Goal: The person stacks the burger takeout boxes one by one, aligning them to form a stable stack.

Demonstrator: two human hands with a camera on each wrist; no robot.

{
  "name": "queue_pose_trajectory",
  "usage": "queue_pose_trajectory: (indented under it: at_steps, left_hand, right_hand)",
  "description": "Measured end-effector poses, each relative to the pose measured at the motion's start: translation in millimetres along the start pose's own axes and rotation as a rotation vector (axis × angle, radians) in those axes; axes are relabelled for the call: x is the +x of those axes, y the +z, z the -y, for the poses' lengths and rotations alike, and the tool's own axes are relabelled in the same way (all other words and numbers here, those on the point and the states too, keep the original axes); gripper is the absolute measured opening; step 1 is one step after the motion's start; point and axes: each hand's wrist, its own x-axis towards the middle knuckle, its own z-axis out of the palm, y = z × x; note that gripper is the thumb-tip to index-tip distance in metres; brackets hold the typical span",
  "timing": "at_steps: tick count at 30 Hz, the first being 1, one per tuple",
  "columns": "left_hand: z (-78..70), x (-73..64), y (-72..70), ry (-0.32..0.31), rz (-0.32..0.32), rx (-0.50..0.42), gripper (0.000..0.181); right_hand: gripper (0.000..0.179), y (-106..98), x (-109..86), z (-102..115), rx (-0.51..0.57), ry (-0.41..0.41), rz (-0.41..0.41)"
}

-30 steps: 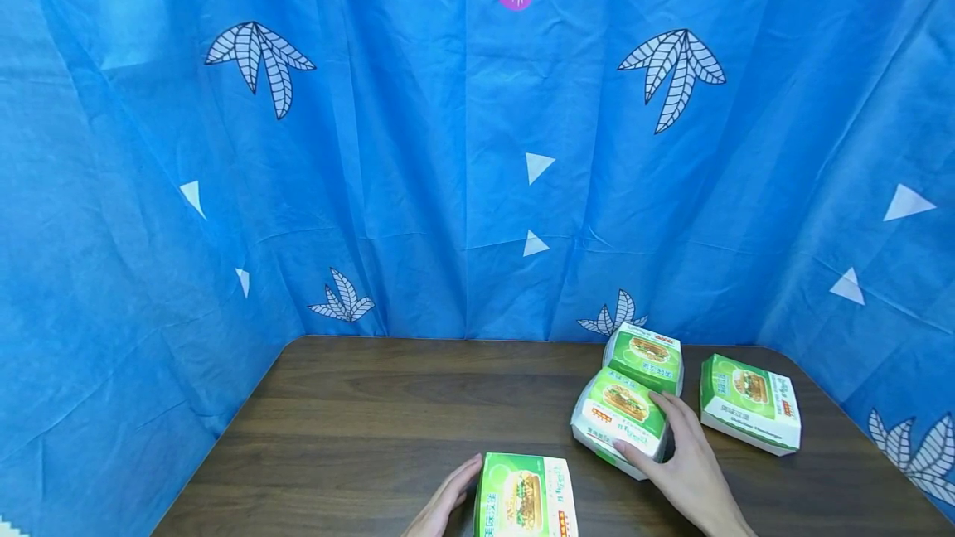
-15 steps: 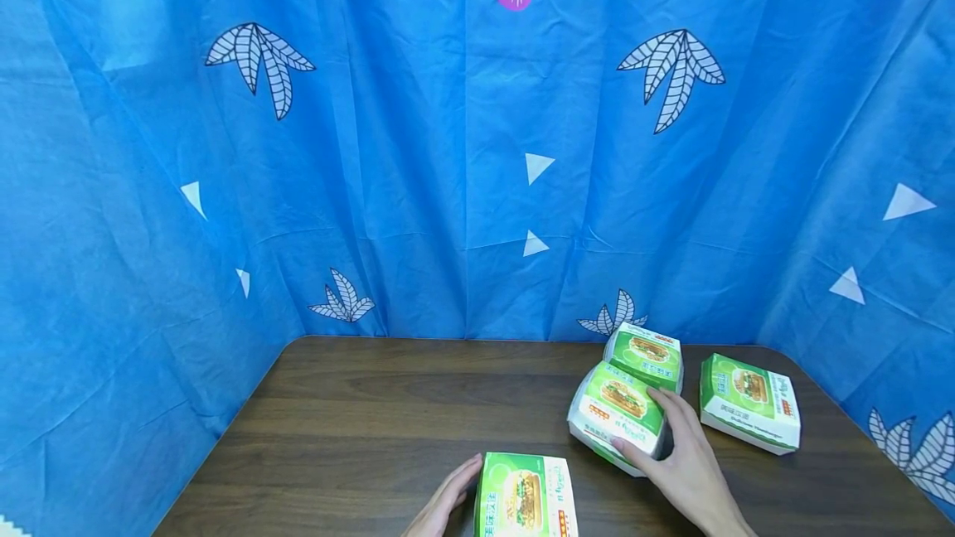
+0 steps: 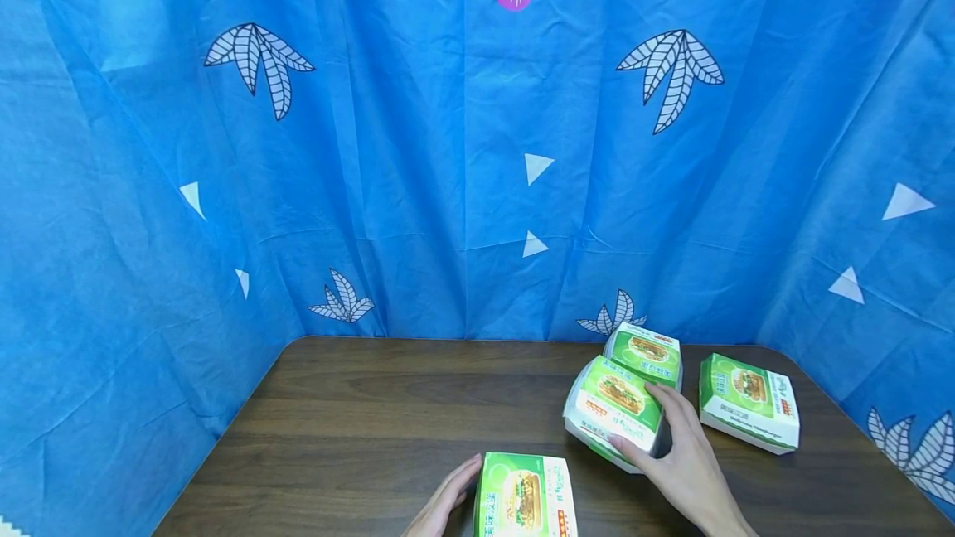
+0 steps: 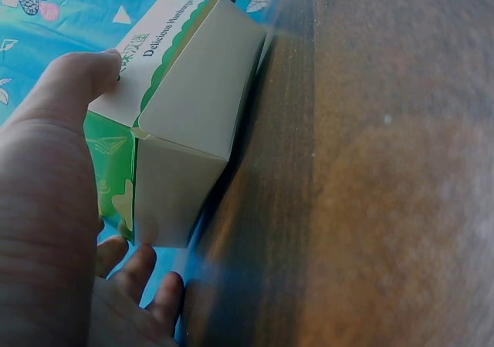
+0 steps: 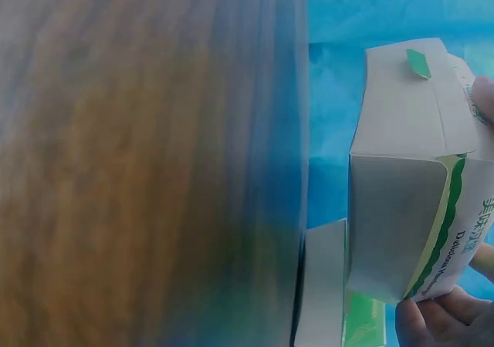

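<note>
A green-and-white hamburger box (image 3: 525,497) with a printed burger lies at the front edge of the head view, partly cut off. My left hand (image 3: 446,500) holds its left side; in the left wrist view the thumb (image 4: 96,73) lies on the box (image 4: 197,77) and the other fingers spread along the far side. Further right, my right hand (image 3: 688,458) grips a second hamburger box (image 3: 615,404) between thumb and fingers. That box sits tilted, overlapping a third hamburger box (image 3: 645,355) behind it. In the right wrist view its pale underside and side (image 5: 397,224) show.
Another hamburger box (image 3: 748,400) lies on the right of the dark wooden table (image 3: 410,421), beside my right hand. A blue patterned curtain (image 3: 418,147) hangs round the table's back and sides.
My right hand has shifted its box slightly left and away, toward the box behind. The left hand and its box have stayed in place.
</note>
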Motion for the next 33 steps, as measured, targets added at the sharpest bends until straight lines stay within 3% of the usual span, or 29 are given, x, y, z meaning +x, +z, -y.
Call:
queue_pose_trajectory:
  at_steps: [2,3,9,12,16,23,27,30,33]
  left_hand:
    - [-0.9,-0.7,1.3,0.01,-0.01,0.009,0.082]
    - [-3.5,-1.6,2.3,-0.015,-0.013,0.003,0.084]
    - [-28.9,-12.8,5.3,-0.275,0.002,-0.031,0.099]
    - [-33.7,-14.4,4.7,-0.31,0.018,-0.046,0.1]
    - [-29.0,-10.7,4.8,-0.275,-0.009,-0.066,0.096]
    - [-21.6,-7.6,6.9,-0.177,-0.043,-0.02,0.093]
    - [-21.1,-10.2,6.9,-0.189,-0.029,-0.024,0.095]
    - [-13.7,-7.6,6.0,-0.09,-0.029,0.011,0.091]
    - [-2.3,-2.5,4.7,0.074,-0.044,0.055,0.083]
  right_hand:
    - [0.107,-1,-0.7,3,0.003,-0.005,-0.001]
    - [0.106,-2,-1.0,4,0.005,-0.006,-0.003]
    - [0.104,-4,-4.3,11,0.014,-0.02,-0.004]
    - [0.102,-4,-5.9,13,0.022,-0.044,-0.017]
    - [0.1,-4,-7.2,16,0.028,-0.063,-0.029]
    - [0.097,-4,-9.5,20,0.049,-0.103,-0.046]
    - [0.095,-4,-11.3,23,0.051,-0.116,-0.051]
    - [0.095,-5,-12.6,25,0.052,-0.119,-0.048]
    - [0.096,-6,-13.5,29,0.051,-0.113,-0.033]
